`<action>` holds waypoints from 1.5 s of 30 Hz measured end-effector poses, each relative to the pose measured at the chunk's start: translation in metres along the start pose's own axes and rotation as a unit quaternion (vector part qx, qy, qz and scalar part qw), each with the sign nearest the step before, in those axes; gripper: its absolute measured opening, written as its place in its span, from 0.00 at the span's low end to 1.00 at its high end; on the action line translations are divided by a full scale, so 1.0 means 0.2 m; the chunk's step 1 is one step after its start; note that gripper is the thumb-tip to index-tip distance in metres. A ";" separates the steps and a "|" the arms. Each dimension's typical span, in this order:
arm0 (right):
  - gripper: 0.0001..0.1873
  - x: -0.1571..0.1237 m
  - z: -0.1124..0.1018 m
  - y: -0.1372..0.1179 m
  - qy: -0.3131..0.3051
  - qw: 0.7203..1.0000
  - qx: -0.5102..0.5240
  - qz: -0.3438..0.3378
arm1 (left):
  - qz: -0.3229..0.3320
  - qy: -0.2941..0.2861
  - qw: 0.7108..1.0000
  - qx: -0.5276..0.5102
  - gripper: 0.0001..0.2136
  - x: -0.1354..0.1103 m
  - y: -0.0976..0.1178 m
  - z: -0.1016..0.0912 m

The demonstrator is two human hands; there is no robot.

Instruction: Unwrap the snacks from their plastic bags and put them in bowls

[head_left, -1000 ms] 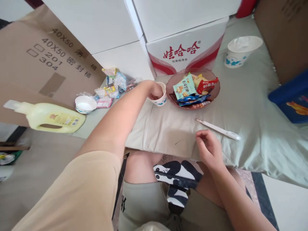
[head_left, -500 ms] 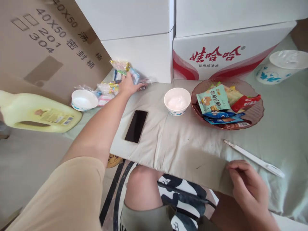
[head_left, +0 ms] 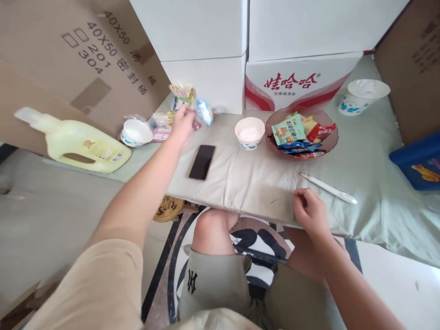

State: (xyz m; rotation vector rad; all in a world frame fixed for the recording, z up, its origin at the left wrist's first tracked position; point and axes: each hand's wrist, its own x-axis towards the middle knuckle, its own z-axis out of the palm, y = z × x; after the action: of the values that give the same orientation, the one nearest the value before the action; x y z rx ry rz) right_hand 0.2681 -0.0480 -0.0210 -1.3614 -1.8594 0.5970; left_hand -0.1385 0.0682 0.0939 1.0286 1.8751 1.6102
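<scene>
My left hand (head_left: 183,124) reaches out over the pile of small snack packets (head_left: 185,105) at the back of the cloth-covered surface; it is blurred, and a blue packet (head_left: 205,111) sits right beside its fingers. A black phone (head_left: 202,162) lies flat just in front of that hand. My right hand (head_left: 309,210) rests near the front edge of the cloth (head_left: 247,188) with its fingers curled, and I cannot make out anything in them. A white pen-like stick (head_left: 328,188) lies just beyond it. A small white bowl (head_left: 250,133) stands beside a reddish glass dish (head_left: 328,144) of snack packets.
A yellow jug (head_left: 77,142) lies on its side at the left, next to another small bowl (head_left: 136,133). White cartons (head_left: 206,46) and a red-printed carton (head_left: 292,78) stand behind. A lidded cup (head_left: 362,96), a brown box (head_left: 409,68) and a blue box (head_left: 417,160) are at the right.
My left hand went from the small white bowl to the snack pile at the back left and now lifts a little, blurred. The phone came into view. My right hand stayed near the cloth's front edge.
</scene>
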 end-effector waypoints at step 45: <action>0.12 0.08 -0.34 0.31 0.024 0.978 -0.204 0.043 | 0.125 -0.248 0.949 0.146 0.23 -1.21 -0.28 0.57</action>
State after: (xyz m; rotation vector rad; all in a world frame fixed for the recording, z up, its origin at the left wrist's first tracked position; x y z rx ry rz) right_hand 0.3567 -0.0154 -0.0197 -1.7087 -1.9626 0.2237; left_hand 0.0819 -0.0509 -0.0135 1.6769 1.7039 1.0620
